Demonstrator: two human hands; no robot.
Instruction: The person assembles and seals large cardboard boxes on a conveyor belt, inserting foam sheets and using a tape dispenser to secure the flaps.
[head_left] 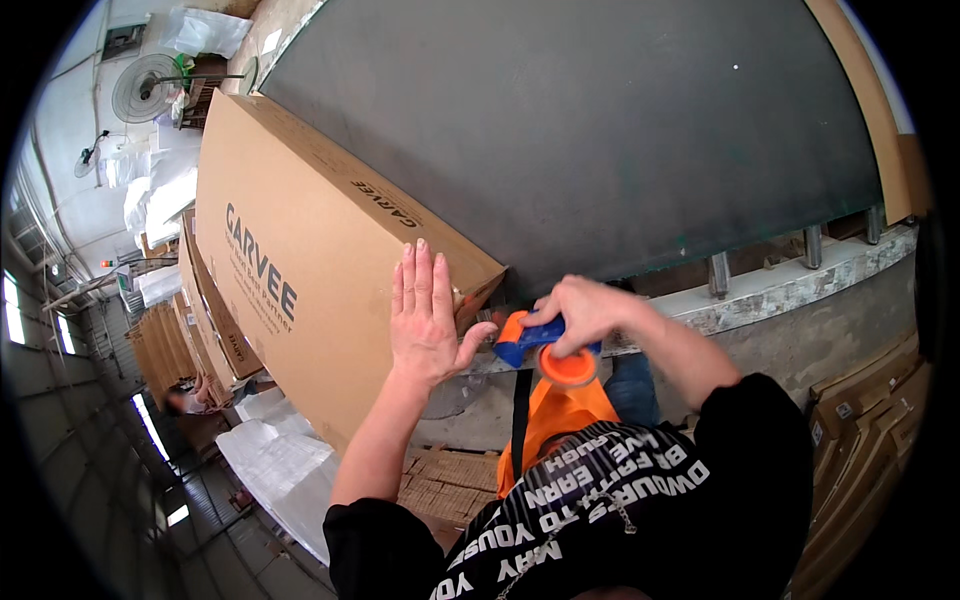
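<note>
A large brown cardboard box [330, 230] with dark printing stands on the dark grey table surface [600, 130], reaching past its left edge. My left hand [424, 325] lies flat against the box near its close right corner, fingers stretched out and thumb spread. Just right of that corner, my right hand [588, 310] grips a blue and orange tape dispenser [515, 350]. An orange round part of the dispenser shows below my fingers. The dispenser is held above the table's near edge, and I cannot tell whether it touches the box.
Short metal rollers [718, 275] sit along the whitish table edge [770, 290]. Flat cardboard [870, 410] is stacked at right. More boxes [215, 330] and clear plastic wrapping [280, 460] stand at left. A fan [148, 88] is at far left. Another person [190, 398] is at left, in the distance.
</note>
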